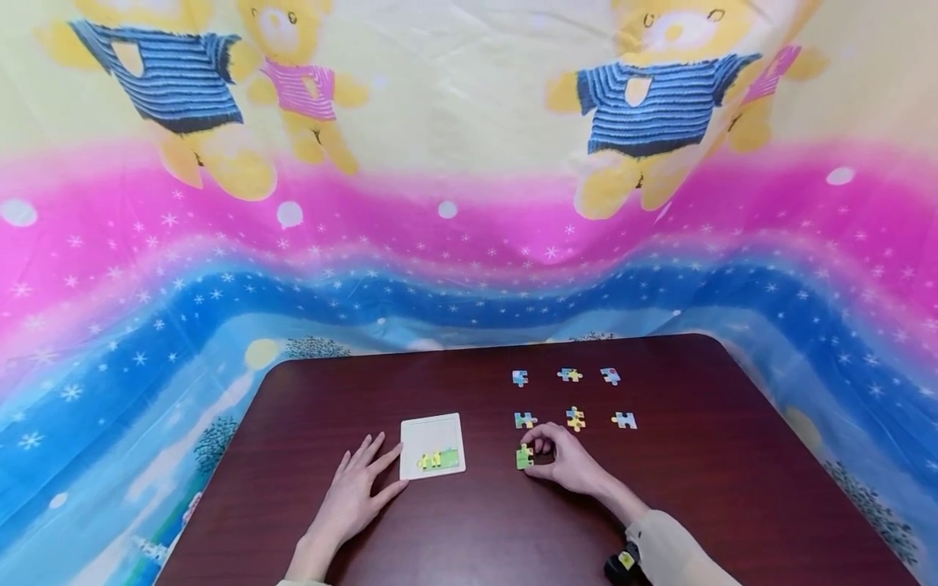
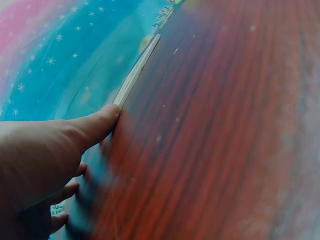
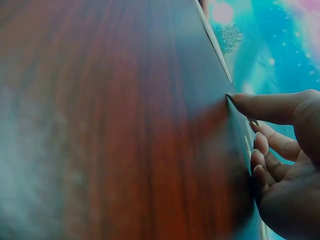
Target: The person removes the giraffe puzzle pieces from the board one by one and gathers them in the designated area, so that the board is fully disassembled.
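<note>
My left hand (image 1: pixel 355 492), its fingers spread and mostly straight, touches the left side of a white puzzle tray (image 1: pixel 414 438). In the left wrist view the thumb (image 2: pixel 102 125) meets the tray's thin edge (image 2: pixel 136 77). Inside the tray, along its lower right part, lie joined yellow and green puzzle pieces (image 1: pixel 440 459). To the right of the tray, my right hand (image 1: pixel 567 462) pinches a green puzzle piece (image 1: pixel 523 457) between thumb and index finger at the table. The right wrist view shows the thumb (image 3: pixel 270 107) and curled fingers, with the piece barely visible.
Beyond my right hand, loose pieces lie in two rows; the near row has a green-blue piece (image 1: pixel 524 420), a yellow piece (image 1: pixel 575 419) and a pale blue piece (image 1: pixel 624 420). A printed curtain (image 1: pixel 454 293) hangs around the dark wooden table (image 1: pixel 330 399).
</note>
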Demonstrator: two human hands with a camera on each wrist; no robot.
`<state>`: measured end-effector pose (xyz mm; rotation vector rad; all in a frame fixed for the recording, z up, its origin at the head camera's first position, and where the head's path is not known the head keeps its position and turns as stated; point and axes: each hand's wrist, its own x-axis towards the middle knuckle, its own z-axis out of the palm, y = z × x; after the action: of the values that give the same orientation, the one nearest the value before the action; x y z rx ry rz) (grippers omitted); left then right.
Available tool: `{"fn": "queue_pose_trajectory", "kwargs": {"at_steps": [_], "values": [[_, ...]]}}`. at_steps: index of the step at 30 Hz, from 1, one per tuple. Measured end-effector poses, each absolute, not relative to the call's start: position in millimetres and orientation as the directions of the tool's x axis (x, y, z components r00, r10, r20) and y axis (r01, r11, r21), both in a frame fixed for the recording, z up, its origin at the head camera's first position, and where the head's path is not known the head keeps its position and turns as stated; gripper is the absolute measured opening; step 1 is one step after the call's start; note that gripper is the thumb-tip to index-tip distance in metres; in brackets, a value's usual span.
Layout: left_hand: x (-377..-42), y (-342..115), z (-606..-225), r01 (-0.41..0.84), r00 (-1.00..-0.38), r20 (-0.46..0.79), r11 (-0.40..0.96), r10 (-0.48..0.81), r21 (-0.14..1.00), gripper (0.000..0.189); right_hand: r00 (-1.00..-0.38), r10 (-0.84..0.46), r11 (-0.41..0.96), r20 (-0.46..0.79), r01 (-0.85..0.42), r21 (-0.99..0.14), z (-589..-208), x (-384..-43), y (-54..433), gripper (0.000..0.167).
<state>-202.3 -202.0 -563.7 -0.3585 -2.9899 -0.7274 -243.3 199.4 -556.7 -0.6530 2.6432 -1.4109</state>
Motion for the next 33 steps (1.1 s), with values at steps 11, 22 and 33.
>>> {"fn": "queue_pose_trajectory", "kwargs": {"at_steps": [11,22,33], "values": [[-202,-203,-563,0.245,-0.969,0.126,0.86,0.211,0.448,0.061,-0.892,-0.427,0.493,0.148,-0.367,-0.789,-560,-244,202,0.032],[-200,-202,-564,0.232,-0.973,0.103,0.855,0.208,0.463,0.062,-0.899,-0.395,0.495,0.187,-0.38,-0.782,-553,-245,190,0.036],[-201,-202,-563,0.231,-0.973,0.097,0.859,0.21,0.456,0.061,-0.836,-0.489,0.429,0.247,-0.478,-0.767,-535,-255,112,0.025]]}}
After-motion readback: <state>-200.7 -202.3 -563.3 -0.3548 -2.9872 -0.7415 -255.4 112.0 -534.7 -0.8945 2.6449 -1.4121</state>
